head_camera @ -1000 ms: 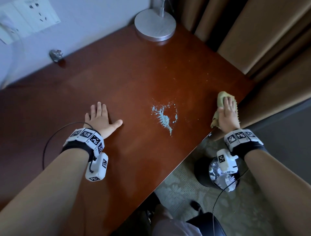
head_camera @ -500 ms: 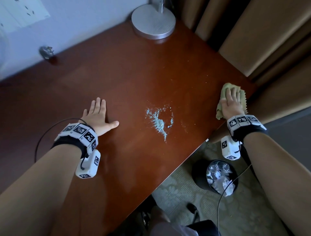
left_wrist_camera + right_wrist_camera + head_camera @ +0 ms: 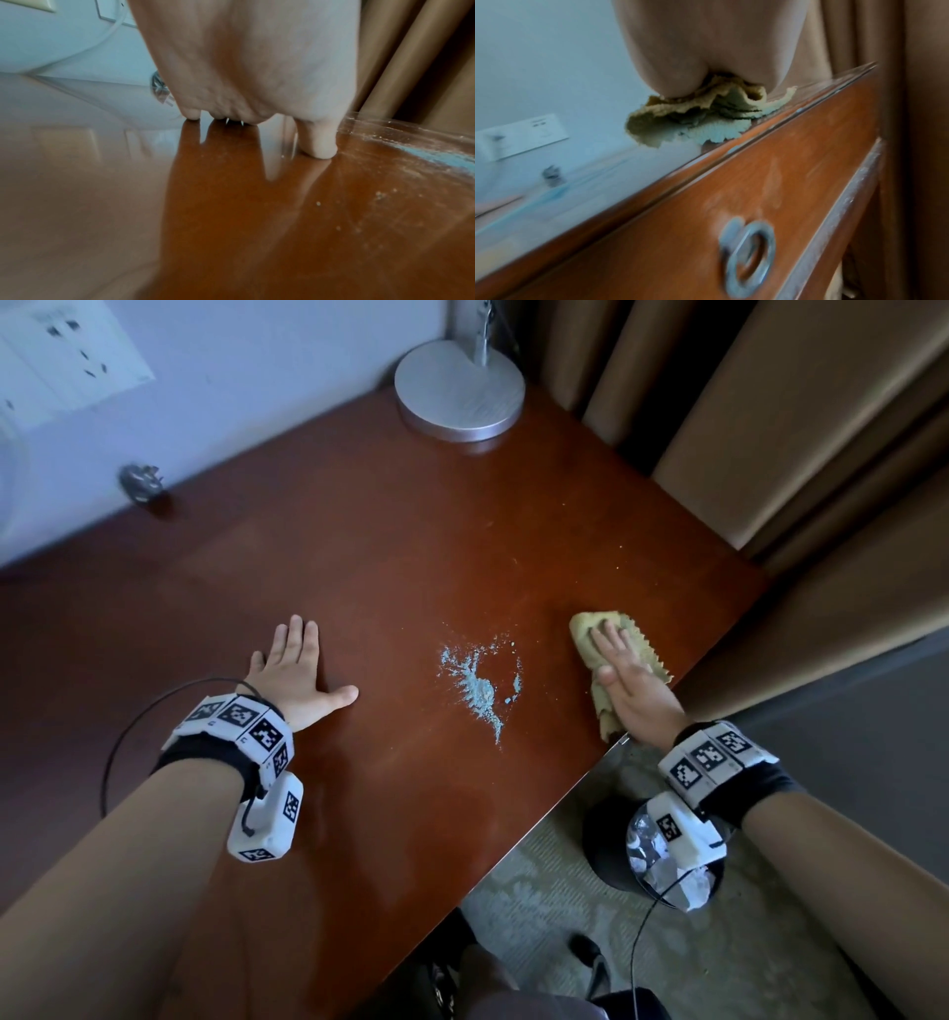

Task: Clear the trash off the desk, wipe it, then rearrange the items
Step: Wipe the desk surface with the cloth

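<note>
The right hand (image 3: 634, 683) lies flat, fingers straight, pressing a crumpled yellow-green cloth (image 3: 606, 629) onto the bench (image 3: 359, 567) at its right edge, apparently poised to sweep left. The left hand (image 3: 292, 670) rests open, palm down and holding nothing, left of the spill, probably bracing the body. Pale blue powder (image 3: 480, 685) lies scattered mid-bench between the hands, with a thin tail trailing toward the near edge. A waste bin (image 3: 606, 845) stands on the floor below the right wrist.
</note>
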### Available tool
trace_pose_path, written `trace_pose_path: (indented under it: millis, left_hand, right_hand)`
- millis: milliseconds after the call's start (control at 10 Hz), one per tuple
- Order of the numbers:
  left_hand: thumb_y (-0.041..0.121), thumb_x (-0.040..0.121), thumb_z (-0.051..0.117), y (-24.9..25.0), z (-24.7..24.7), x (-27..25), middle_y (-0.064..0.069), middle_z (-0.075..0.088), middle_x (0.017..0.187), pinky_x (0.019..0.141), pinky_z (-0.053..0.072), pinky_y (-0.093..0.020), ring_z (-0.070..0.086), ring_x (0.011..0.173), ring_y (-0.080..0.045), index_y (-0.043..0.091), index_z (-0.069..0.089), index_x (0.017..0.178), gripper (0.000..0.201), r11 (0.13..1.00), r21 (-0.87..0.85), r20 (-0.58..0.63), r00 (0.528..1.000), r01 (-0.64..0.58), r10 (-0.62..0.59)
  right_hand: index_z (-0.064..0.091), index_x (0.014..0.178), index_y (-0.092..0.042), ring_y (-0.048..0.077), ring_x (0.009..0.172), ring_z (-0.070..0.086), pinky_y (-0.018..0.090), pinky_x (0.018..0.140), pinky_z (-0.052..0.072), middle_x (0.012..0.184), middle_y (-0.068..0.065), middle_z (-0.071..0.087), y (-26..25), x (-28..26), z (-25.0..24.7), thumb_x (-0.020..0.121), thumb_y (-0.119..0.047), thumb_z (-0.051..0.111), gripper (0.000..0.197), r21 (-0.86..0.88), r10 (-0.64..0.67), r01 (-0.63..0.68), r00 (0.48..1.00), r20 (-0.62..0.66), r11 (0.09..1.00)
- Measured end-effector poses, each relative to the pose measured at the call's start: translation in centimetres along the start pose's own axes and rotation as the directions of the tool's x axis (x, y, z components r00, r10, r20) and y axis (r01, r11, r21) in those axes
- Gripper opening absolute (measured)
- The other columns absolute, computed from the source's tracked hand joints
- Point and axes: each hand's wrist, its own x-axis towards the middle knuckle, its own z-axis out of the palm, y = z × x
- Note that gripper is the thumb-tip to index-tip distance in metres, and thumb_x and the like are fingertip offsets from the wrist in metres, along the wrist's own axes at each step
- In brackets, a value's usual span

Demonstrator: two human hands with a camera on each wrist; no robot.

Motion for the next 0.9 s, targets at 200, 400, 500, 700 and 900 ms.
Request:
trace_pose_path:
  millis: [200,400,500,700,900]
  left_hand:
    - [0.058,0.092,0.039,0.0,0.0,0.0,-0.007,-0.023,0.156,0.118,0.001,-0.043,-0.017,0.145,-0.020,0.009,-0.016,0.149,0.093,1.000,-0.012,-0.002,1.000,-0.008,0.008]
    - [0.059,0.091,0.039,-0.2,0.2,0.1,-0.006,-0.023,0.156,0.118,0.000,-0.043,-0.018,0.145,-0.019,0.010,-0.016,0.149,0.094,1.000,-0.019,-0.009,1.000,-0.010,0.010]
    - [0.059,0.091,0.040,-0.1,0.2,0.1,-0.006,-0.024,0.156,0.118,0.000,-0.043,-0.018,0.145,-0.019,0.010,-0.016,0.149,0.094,1.000,-0.018,-0.010,1.000,-0.005,0.004]
    - [0.058,0.091,0.041,-0.1,0.3,0.2,-0.005,-0.024,0.156,0.118,0.000,-0.043,-0.018,0.145,-0.019,0.010,-0.017,0.149,0.094,1.000,-0.027,-0.011,1.000,-0.004,0.003]
    - [0.058,0.091,0.042,-0.2,0.3,0.1,-0.005,-0.024,0.156,0.118,0.000,-0.044,-0.019,0.145,-0.019,0.010,-0.017,0.149,0.095,0.999,-0.040,-0.005,1.000,-0.002,0.001]
  right_hand:
    - [0.015,0.150,-0.014,0.024,0.146,-0.004,0.041,0.119,0.001,0.159,0.008,0.002,2.7,2.7,-4.5,0.103,-0.024,0.022,0.049,-0.086,0.259,-0.286,0.935,-0.242,0.954]
    - [0.005,0.151,-0.014,0.024,0.146,-0.008,0.043,0.119,0.000,0.159,0.008,-0.007,4.8,6.4,-6.8,0.103,-0.033,0.023,0.055,-0.107,0.408,-0.433,0.892,-0.196,0.895]
    - [0.003,0.152,-0.016,0.022,0.146,-0.008,0.038,0.117,0.000,0.159,0.005,-0.008,4.4,7.8,-7.4,0.102,-0.038,0.023,0.058,-0.104,0.429,-0.447,0.889,-0.157,0.888]
    - [0.002,0.151,-0.020,0.021,0.145,-0.011,0.038,0.116,-0.002,0.158,0.002,-0.011,2.5,8.1,-6.9,0.103,-0.033,0.024,0.055,-0.187,0.277,-0.273,0.961,-0.007,0.944]
    - [0.001,0.150,-0.019,0.017,0.141,-0.013,0.042,0.116,-0.003,0.154,0.000,-0.010,-0.7,3.8,-2.1,0.098,-0.040,0.025,0.060,-0.199,-0.060,0.110,0.969,0.241,0.974]
